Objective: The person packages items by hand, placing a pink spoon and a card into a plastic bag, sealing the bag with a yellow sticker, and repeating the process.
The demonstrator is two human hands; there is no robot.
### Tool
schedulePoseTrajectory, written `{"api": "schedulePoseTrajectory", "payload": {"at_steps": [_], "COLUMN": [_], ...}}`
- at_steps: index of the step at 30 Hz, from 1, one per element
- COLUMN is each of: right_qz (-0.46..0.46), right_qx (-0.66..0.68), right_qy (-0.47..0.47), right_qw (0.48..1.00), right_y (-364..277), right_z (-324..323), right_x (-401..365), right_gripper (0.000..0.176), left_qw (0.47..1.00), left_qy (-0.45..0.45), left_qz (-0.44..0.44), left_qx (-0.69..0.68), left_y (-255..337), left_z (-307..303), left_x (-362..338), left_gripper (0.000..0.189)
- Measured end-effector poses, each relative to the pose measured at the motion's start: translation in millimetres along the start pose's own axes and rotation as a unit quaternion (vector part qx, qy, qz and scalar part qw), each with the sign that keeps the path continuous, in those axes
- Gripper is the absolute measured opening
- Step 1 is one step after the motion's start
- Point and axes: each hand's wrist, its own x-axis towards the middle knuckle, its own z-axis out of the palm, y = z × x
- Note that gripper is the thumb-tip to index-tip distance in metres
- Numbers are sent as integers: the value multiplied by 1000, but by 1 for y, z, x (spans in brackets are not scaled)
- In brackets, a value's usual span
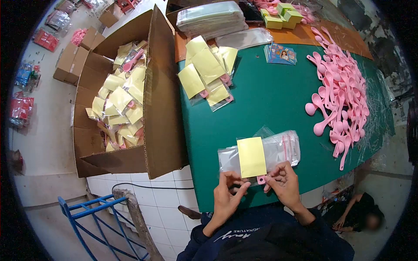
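My left hand pinches the near left edge of a clear plastic bag, close to the front of the table. On the bag's near right corner, my right hand has its fingertips closed beside a pink spoon's handle end. A yellow card covers most of that spoon. Beneath lies a stack of clear plastic bags. Further back on the green table sits a pile of packed bags with yellow cards. A large heap of pink spoons spreads along the right side.
Left of the table stands an open cardboard box holding many packed bags. Picture cards, plastic sleeves and yellow-green boxes lie at the back. A blue hand-truck frame is lower left; another person sits lower right.
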Motion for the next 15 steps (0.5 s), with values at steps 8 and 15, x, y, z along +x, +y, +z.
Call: {"api": "schedulePoseTrajectory", "payload": {"at_steps": [8,15], "right_qz": [-14,-311], "right_qx": [-38,-498], "right_qy": [-35,19], "right_qw": [999,809], "right_y": [-10,-58], "right_z": [4,-57], "right_x": [-4,35], "right_gripper": [25,31], "left_qw": [997,961], "left_qy": [-54,-114], "left_qz": [33,199], "left_qx": [35,153], "left_y": [-8,72], "left_z": [-9,-16], "left_x": [1,63], "left_gripper": [22,46]}}
